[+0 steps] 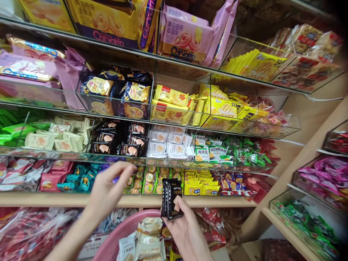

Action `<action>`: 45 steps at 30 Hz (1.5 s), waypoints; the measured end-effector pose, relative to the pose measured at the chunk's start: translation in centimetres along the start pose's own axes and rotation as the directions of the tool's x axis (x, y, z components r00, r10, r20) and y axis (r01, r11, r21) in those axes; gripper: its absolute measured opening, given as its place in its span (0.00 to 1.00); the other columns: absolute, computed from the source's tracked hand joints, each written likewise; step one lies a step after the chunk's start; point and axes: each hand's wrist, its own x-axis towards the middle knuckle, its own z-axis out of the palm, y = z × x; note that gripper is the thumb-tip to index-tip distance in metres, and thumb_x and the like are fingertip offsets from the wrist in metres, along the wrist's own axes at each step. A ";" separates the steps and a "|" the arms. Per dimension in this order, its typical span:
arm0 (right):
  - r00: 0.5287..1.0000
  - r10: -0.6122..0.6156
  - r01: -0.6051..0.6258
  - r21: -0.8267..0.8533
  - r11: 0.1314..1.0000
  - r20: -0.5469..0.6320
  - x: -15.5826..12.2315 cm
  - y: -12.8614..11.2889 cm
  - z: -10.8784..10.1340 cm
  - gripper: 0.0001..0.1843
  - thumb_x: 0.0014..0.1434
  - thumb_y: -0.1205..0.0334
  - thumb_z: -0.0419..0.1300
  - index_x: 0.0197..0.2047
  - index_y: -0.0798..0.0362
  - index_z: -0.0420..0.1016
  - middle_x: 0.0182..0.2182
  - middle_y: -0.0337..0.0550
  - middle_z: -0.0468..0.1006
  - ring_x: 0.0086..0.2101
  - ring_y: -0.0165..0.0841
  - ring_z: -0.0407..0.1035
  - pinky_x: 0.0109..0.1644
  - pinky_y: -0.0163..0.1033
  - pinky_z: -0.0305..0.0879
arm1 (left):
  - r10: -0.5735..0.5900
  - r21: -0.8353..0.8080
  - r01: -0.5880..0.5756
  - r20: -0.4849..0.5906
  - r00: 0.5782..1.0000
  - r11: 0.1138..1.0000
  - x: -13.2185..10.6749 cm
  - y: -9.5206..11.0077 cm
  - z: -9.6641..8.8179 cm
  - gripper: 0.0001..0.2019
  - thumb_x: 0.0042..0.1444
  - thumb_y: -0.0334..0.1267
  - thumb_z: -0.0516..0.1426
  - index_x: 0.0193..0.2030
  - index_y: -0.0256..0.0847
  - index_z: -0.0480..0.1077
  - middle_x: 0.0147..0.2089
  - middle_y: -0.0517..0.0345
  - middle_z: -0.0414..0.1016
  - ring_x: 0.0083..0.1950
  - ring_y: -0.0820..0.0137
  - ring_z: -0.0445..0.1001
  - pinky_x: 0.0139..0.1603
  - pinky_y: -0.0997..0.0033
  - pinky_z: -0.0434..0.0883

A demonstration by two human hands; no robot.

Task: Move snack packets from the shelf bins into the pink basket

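Note:
My right hand [187, 224] is closed on a small stack of black dry cake packs [172, 198], held upright with the thumb across the front one. The stack is above the right rim of a pink basket [116, 235]. Inside the basket lie white and cream snack packs [149, 246] and some yellow ones, partly covered by my right hand. My left hand [110, 183] is raised at the left, its fingers curled together and slightly blurred; no pack shows in it. Just above it, matching black dry cake packs [104, 143] stand in a clear shelf compartment.
Clear-fronted shelves hold white packs [168, 141], yellow packs [171, 103], lilac cookie packs [187, 34] and green-and-white packs [212, 149]. A wooden ledge [130, 200] runs below them. Side shelves at the right hold purple sweets [323, 174]. Red bagged goods [29, 232] lie lower left.

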 end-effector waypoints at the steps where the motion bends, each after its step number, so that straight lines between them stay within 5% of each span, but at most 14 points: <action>1: 0.998 0.062 -0.062 0.031 0.998 -0.003 -0.1 0.1 -0.2 0.08 0.50 0.60 0.66 0.31 0.52 0.72 0.28 0.34 0.73 0.31 0.27 0.68 0.36 0.34 0.68 | -0.064 -0.102 0.067 0.036 0.997 0.993 -1.5 0.4 1.1 0.14 0.53 0.50 0.54 0.37 0.42 0.72 0.40 0.58 0.77 0.43 0.67 0.72 0.45 0.72 0.68; 3: 0.983 0.181 -0.180 0.070 0.981 -0.012 -0.4 0.2 -0.4 0.10 0.49 0.59 0.68 0.32 0.53 0.74 0.32 0.38 0.77 0.33 0.29 0.70 0.38 0.35 0.70 | -0.223 -0.312 0.266 0.168 0.960 0.912 -4.2 0.8 3.2 0.16 0.52 0.49 0.56 0.43 0.44 0.71 0.46 0.57 0.76 0.49 0.66 0.71 0.48 0.71 0.69; 6: 0.960 0.280 -0.279 0.095 0.956 0.001 -0.8 0.4 -0.6 0.17 0.44 0.58 0.70 0.37 0.56 0.76 0.35 0.43 0.80 0.34 0.30 0.73 0.40 0.36 0.71 | -0.351 -0.543 0.531 0.405 0.844 0.651 -6.8 0.9 5.4 0.21 0.51 0.48 0.58 0.51 0.45 0.67 0.54 0.55 0.72 0.54 0.64 0.69 0.52 0.67 0.69; 10: 0.945 0.327 -0.325 0.137 0.936 0.006 -1.2 0.4 -0.5 0.20 0.40 0.60 0.72 0.37 0.59 0.77 0.34 0.44 0.81 0.32 0.29 0.74 0.38 0.35 0.72 | -0.348 -0.647 0.628 0.523 0.778 0.434 -8.1 1.0 6.3 0.24 0.52 0.45 0.58 0.56 0.47 0.63 0.57 0.55 0.69 0.57 0.65 0.67 0.59 0.64 0.64; 17: 0.945 0.326 -0.323 0.083 0.943 -0.032 -1.5 0.6 -0.7 0.20 0.40 0.57 0.72 0.37 0.58 0.77 0.34 0.43 0.81 0.31 0.29 0.74 0.38 0.34 0.72 | -0.388 -0.652 0.625 0.492 0.780 0.429 -8.5 1.5 6.5 0.23 0.49 0.45 0.61 0.53 0.46 0.66 0.56 0.55 0.71 0.57 0.65 0.67 0.57 0.67 0.64; 24: 0.999 -0.047 0.047 -0.180 0.983 0.004 -2.0 1.8 -1.5 0.12 0.53 0.57 0.64 0.42 0.48 0.72 0.33 0.36 0.77 0.35 0.28 0.70 0.38 0.33 0.69 | -0.409 -0.618 0.617 0.463 0.786 0.487 -9.2 2.0 6.6 0.23 0.51 0.46 0.59 0.53 0.43 0.66 0.55 0.54 0.71 0.56 0.65 0.68 0.56 0.68 0.65; 31: 0.980 -0.192 0.145 -0.469 0.871 -0.054 -3.2 3.9 -1.6 0.25 0.53 0.57 0.63 0.53 0.46 0.63 0.51 0.41 0.71 0.50 0.35 0.66 0.54 0.41 0.63 | -0.452 -0.596 0.635 0.448 0.771 0.492 -10.7 1.6 7.2 0.26 0.47 0.45 0.62 0.53 0.41 0.64 0.52 0.52 0.73 0.49 0.66 0.72 0.51 0.67 0.68; 45: 0.999 0.014 0.010 -0.632 0.775 0.033 -6.9 5.2 -2.4 0.20 0.59 0.56 0.57 0.54 0.47 0.64 0.53 0.43 0.70 0.53 0.34 0.63 0.59 0.44 0.58 | -0.529 -0.447 0.782 0.576 0.624 0.435 -14.2 -1.4 3.1 0.22 0.50 0.40 0.61 0.52 0.44 0.66 0.51 0.56 0.73 0.47 0.69 0.71 0.51 0.69 0.66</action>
